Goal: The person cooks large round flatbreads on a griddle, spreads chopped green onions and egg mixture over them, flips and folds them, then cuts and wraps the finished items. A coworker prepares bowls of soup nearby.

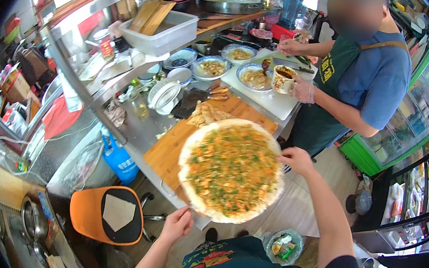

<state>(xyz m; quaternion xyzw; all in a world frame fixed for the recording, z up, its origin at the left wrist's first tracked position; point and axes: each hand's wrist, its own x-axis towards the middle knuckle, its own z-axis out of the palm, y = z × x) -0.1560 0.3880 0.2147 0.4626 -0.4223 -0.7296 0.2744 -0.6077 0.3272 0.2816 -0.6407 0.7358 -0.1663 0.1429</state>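
A large round flatbread (233, 170) topped with chopped greens and orange bits is held out before me, over the near edge of a wooden board (164, 152). My left hand (177, 223) is closed at its lower left rim; what exactly the fingers pinch there is hard to see. On the other side, my right hand (296, 160) grips the rim between thumb and fingers. Behind the round lies a piece of browned flatbread (208, 114) on the board. Whatever carries the round from below is hidden.
At the right a person (366, 63) in an apron holds a patterned mug (284, 79) by a white cutting board (247, 75) and several bowls (211, 68). An orange chair (88, 217) stands at the left, a lined waste bin (284, 246) near my feet, a metal shelf post (84, 85) behind.
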